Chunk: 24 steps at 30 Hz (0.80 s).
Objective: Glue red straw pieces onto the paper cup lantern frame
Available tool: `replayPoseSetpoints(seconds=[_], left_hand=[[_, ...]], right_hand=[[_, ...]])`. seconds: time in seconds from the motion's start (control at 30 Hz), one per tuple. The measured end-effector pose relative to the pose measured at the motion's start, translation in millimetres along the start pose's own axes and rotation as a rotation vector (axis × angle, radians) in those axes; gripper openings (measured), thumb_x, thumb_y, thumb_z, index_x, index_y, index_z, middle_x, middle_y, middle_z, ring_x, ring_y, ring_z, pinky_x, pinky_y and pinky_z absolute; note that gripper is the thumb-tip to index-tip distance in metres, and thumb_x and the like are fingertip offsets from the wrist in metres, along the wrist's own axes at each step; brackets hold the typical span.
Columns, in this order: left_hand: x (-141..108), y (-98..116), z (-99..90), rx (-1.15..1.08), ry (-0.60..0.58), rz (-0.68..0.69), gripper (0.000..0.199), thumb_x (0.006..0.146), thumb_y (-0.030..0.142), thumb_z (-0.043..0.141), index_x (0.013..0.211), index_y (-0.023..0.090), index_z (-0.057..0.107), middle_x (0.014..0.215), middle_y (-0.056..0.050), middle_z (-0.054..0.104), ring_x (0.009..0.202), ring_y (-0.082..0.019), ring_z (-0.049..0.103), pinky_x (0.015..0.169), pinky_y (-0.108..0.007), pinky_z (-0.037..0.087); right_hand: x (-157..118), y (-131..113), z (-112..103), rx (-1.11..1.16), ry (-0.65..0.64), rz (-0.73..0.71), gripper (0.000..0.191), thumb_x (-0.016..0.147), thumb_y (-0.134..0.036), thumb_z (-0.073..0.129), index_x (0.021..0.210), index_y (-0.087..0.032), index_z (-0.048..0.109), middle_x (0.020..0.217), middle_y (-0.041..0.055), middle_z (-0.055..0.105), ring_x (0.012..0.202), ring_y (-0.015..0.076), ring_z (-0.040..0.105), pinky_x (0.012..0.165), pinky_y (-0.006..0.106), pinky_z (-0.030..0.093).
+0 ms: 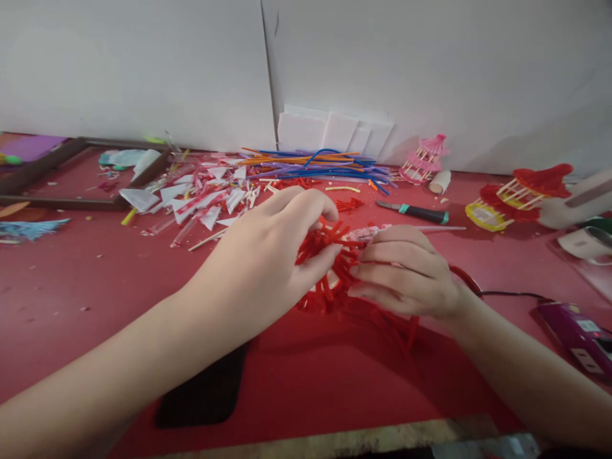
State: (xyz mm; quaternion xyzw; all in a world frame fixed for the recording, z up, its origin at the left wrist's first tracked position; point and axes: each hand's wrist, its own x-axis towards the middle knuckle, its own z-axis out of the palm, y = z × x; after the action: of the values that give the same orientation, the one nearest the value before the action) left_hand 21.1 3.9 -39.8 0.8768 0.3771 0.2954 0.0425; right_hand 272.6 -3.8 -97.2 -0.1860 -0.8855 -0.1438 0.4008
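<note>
A bushy craft piece of red pipe cleaners (327, 294) is between my two hands, just above the red table, with a pale ring showing inside it. My left hand (280, 245) curls over its left and top, thumb and fingers closed on the red stems. From the other side, my right hand (408, 271) pinches the piece's right edge, fingers held together; its thumb is hidden. More loose red pipe cleaners (399, 324) lie below my right hand. Behind the hands are short red pipe-cleaner cuttings (350, 204) and a glue gun's or tool's pinkish part, partly covered.
Bundled blue, orange and purple pipe cleaners (325, 167) lie along the wall beside plastic wrappers (201, 197). A craft knife (414, 211) rests behind my right hand. Pagoda-like models, one pink (425, 159) and one red (521, 197), stand right. A phone (203, 389) and power strip (576, 338) lie nearer.
</note>
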Motion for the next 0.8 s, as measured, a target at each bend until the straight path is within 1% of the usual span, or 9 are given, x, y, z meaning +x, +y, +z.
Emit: replayPoseSetpoints(seconds=[0.13, 0.2, 0.3, 0.4, 0.53, 0.63, 0.67, 0.73, 0.8], left_hand=[[2, -2, -0.2, -0.024, -0.008, 0.0, 0.017, 0.093, 0.024, 0.069, 0.107, 0.023, 0.059, 0.1, -0.003, 0.07, 0.089, -0.023, 0.07, 0.071, -0.034, 0.05], [2, -2, 0.0, -0.026, -0.002, 0.002, 0.016, 0.094, 0.023, 0.069, 0.107, 0.022, 0.059, 0.1, -0.004, 0.07, 0.088, -0.022, 0.069, 0.071, -0.034, 0.05], [3, -2, -1.0, -0.053, -0.018, 0.015, 0.013, 0.094, 0.022, 0.067, 0.105, 0.023, 0.06, 0.1, -0.003, 0.071, 0.089, -0.022, 0.069, 0.075, -0.034, 0.051], [5, -4, -4.1, -0.1, -0.058, 0.056, 0.01, 0.096, 0.022, 0.066, 0.104, 0.025, 0.061, 0.102, -0.002, 0.072, 0.093, -0.022, 0.069, 0.082, -0.034, 0.052], [8, -12, -9.4, -0.133, -0.109, 0.091, 0.011, 0.097, 0.025, 0.065, 0.107, 0.026, 0.061, 0.107, -0.001, 0.073, 0.098, -0.022, 0.071, 0.086, -0.034, 0.052], [11, -17, -12.5, -0.144, -0.129, 0.071, 0.011, 0.097, 0.028, 0.067, 0.107, 0.026, 0.063, 0.107, 0.0, 0.075, 0.097, -0.021, 0.072, 0.086, -0.033, 0.052], [11, -17, -13.5, -0.148, -0.134, 0.066, 0.011, 0.097, 0.029, 0.067, 0.106, 0.027, 0.063, 0.107, 0.001, 0.075, 0.098, -0.021, 0.072, 0.087, -0.033, 0.052], [12, -17, -15.5, -0.157, -0.136, 0.063, 0.01, 0.098, 0.032, 0.066, 0.106, 0.026, 0.065, 0.108, 0.0, 0.075, 0.099, -0.021, 0.072, 0.087, -0.033, 0.053], [12, -14, -17.7, -0.166, -0.098, 0.075, 0.009, 0.102, 0.031, 0.059, 0.105, 0.025, 0.066, 0.108, -0.001, 0.075, 0.1, -0.02, 0.071, 0.089, -0.033, 0.054]], right_hand=[[-3, 1, 0, -0.031, -0.042, 0.006, 0.015, 0.097, -0.014, 0.072, 0.11, -0.024, 0.074, 0.099, 0.0018, 0.079, 0.099, 0.0186, 0.073, 0.092, 0.036, 0.062], [-1, -1, 0, -0.002, -0.035, 0.047, 0.017, 0.1, -0.013, 0.067, 0.109, -0.025, 0.075, 0.099, 0.0007, 0.08, 0.1, 0.018, 0.073, 0.092, 0.036, 0.062], [3, -6, 0, 0.051, -0.012, 0.102, 0.021, 0.104, -0.012, 0.058, 0.102, -0.024, 0.075, 0.096, 0.001, 0.079, 0.096, 0.016, 0.072, 0.092, 0.033, 0.061], [6, -11, 1, 0.084, -0.01, 0.106, 0.019, 0.104, -0.013, 0.06, 0.099, -0.022, 0.075, 0.092, 0.0017, 0.079, 0.093, 0.0157, 0.071, 0.093, 0.032, 0.062], [10, -19, -1, 0.082, -0.027, 0.09, 0.004, 0.098, -0.021, 0.074, 0.101, -0.022, 0.077, 0.093, 0.0016, 0.08, 0.095, 0.0176, 0.072, 0.092, 0.035, 0.062], [15, -18, -11, 0.079, -0.002, 0.109, 0.01, 0.101, -0.032, 0.072, 0.105, -0.024, 0.075, 0.097, 0.0024, 0.08, 0.093, 0.0183, 0.072, 0.089, 0.037, 0.061], [17, -15, -16, 0.065, 0.019, 0.142, 0.009, 0.102, -0.031, 0.07, 0.105, -0.024, 0.075, 0.097, 0.0031, 0.079, 0.092, 0.0186, 0.072, 0.087, 0.037, 0.06], [18, -6, -28, -0.006, 0.05, 0.28, 0.008, 0.101, -0.025, 0.066, 0.098, -0.023, 0.074, 0.094, 0.0038, 0.078, 0.088, 0.0184, 0.071, 0.082, 0.036, 0.057], [12, 8, -40, -0.124, -0.027, 0.514, 0.015, 0.1, -0.025, 0.063, 0.088, -0.022, 0.071, 0.084, 0.0024, 0.075, 0.079, 0.0168, 0.069, 0.074, 0.032, 0.052]])
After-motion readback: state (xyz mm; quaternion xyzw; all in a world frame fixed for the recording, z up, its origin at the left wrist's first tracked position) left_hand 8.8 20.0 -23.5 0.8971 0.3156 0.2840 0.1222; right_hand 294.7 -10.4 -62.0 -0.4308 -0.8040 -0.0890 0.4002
